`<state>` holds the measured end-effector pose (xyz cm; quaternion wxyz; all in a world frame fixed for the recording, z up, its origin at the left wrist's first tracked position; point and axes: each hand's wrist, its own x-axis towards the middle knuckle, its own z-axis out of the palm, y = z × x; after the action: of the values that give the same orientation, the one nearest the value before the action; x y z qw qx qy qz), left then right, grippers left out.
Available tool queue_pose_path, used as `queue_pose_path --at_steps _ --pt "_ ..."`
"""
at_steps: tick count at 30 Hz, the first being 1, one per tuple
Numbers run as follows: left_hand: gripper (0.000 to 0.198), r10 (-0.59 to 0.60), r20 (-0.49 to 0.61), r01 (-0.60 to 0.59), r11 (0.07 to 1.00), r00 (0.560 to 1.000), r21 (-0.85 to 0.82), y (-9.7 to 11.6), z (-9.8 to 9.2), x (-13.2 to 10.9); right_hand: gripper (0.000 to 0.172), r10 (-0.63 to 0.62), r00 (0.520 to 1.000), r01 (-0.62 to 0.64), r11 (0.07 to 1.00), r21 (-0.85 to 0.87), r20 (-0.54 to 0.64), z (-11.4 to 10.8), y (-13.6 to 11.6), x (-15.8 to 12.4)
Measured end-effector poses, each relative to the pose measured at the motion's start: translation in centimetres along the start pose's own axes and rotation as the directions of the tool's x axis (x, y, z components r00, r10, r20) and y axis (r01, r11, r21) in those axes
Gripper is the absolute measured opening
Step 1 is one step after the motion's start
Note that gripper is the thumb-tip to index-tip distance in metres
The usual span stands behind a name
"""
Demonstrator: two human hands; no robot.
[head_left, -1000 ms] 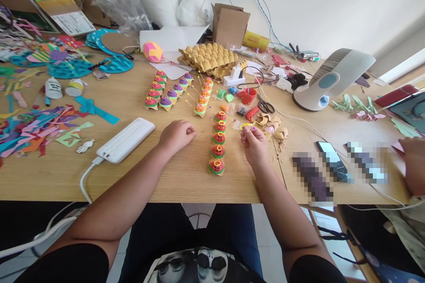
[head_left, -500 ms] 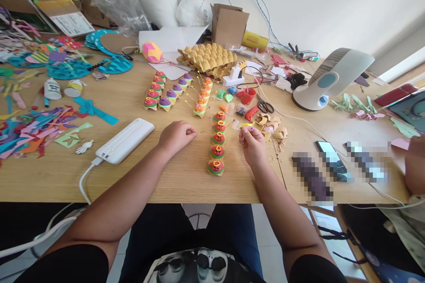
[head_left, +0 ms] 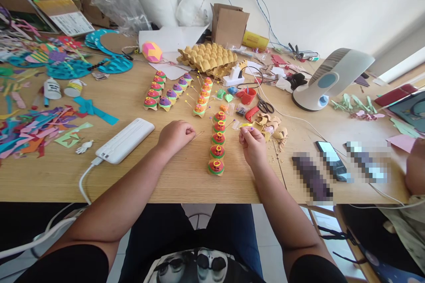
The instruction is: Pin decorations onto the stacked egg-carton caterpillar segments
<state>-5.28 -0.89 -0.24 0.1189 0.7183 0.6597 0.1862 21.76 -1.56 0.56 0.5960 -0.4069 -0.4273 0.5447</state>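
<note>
Between my hands stands a row of red and green painted egg-carton cups (head_left: 217,152) with small faces and yellow rings, thin sticks poking up at its far end. My left hand (head_left: 179,136), left of the row, is closed at the fingertips by thin wooden sticks (head_left: 198,135) on the table. My right hand (head_left: 252,140), right of the row, is pinched at a small yellow piece (head_left: 246,125). Farther back are an orange row with pins (head_left: 203,97), a purple row (head_left: 175,92) and a red row (head_left: 155,90).
A white power bank (head_left: 125,140) lies left of my left arm, near colourful paper scraps (head_left: 33,135). Carton pieces (head_left: 270,124), scissors (head_left: 265,105), phones (head_left: 333,159) and a white fan (head_left: 328,79) are rightward. Another person's arm (head_left: 415,166) shows at the right edge.
My left hand has shifted very slightly left, and the sticks by its fingertips show more clearly. The other person's hand at the right edge has moved a little, uncovering more pink paper.
</note>
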Motion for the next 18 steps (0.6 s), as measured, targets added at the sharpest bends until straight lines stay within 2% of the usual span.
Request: queue_pose_path --at_steps 9,18 --pt "0.021 0.039 -0.014 -0.037 0.994 0.999 0.107 0.08 0.13 -0.04 0.031 0.009 1.0 -0.009 1.0 0.021 -0.006 0.04 -0.07 -0.04" --pt "0.02 0.003 -0.036 0.002 0.992 0.999 0.13 0.04 0.32 0.12 0.032 -0.001 1.0 0.001 1.0 -0.019 0.004 -0.02 0.02 -0.01"
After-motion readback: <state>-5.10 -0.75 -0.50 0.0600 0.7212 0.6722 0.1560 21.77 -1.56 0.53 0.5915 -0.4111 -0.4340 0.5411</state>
